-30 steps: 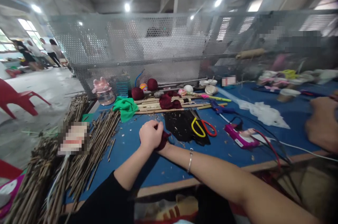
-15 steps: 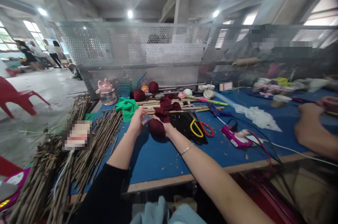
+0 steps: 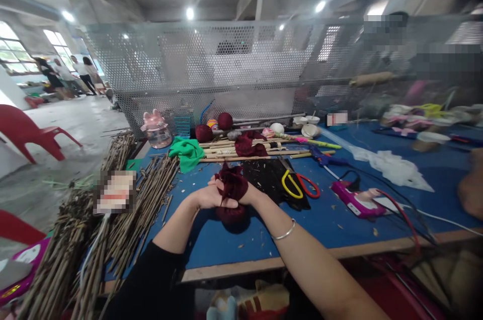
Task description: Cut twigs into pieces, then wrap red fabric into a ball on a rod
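A dark maroon cloth [image 3: 234, 181] is gathered over a round, cloth-covered ball [image 3: 231, 215] just above the blue table. My left hand [image 3: 212, 195] is closed around the gathered neck of this cloth, its thumb lying across the front above the ball. From the other side, my right hand [image 3: 252, 194] grips the same cloth; folds cover most of its fingers. Right of it, scissors [image 3: 301, 184] with one yellow and one red handle lie on a black plastic bag [image 3: 260, 179]. Behind my hands, another maroon cloth [image 3: 249, 144] rests across pale sticks [image 3: 219, 151].
Bundles of thin twigs [image 3: 145, 209] cover the table's left side, near a green cloth [image 3: 186, 153] and a jar with a pink lid [image 3: 156, 129]. A blue glue gun [image 3: 320, 156] and a purple power strip [image 3: 356, 200] with cables lie right. A perforated metal screen [image 3: 181, 68] stands behind.
My left hand has moved in from beside the ball and closed around the cloth above it. The cloth is now bunched upright between both hands. The view has shifted slightly.
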Motion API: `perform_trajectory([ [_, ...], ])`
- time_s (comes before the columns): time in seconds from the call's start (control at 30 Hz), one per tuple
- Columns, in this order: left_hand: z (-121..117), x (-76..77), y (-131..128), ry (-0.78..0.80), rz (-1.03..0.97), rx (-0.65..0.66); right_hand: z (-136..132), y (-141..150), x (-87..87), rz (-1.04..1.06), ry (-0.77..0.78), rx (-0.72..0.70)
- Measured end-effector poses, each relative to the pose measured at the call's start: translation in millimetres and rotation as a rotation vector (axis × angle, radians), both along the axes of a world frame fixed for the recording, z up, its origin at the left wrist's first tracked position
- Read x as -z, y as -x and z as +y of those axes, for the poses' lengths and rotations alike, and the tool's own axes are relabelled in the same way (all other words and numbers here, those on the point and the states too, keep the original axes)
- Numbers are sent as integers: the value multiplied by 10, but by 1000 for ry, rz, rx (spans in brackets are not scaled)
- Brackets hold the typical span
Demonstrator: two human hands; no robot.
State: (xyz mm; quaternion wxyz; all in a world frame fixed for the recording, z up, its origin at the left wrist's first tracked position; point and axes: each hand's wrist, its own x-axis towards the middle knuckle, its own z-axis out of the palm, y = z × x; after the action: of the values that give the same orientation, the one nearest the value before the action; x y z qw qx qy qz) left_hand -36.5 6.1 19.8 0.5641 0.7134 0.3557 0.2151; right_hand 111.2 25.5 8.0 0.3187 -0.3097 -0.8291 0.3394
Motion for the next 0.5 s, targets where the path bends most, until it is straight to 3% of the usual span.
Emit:
perform_trajectory([
  [0.1, -26, 83, -54, 52, -46, -87, 23, 19, -75, -154, 59, -69],
  [0.2, -74, 178, -153, 187, -237, -241, 76, 87, -154, -314, -4, -80],
  [0.3, -121, 196, -243, 226, -364, -306, 139, 138, -262, -383, -52, -113],
  [0.4, -124, 150, -283, 230, -472, -371, 214, 81, -410, -309, 150, -90],
  [0.5, -71, 100, -265, 218, -661, -525, 265, -81, -497, -42, 378, 5],
])
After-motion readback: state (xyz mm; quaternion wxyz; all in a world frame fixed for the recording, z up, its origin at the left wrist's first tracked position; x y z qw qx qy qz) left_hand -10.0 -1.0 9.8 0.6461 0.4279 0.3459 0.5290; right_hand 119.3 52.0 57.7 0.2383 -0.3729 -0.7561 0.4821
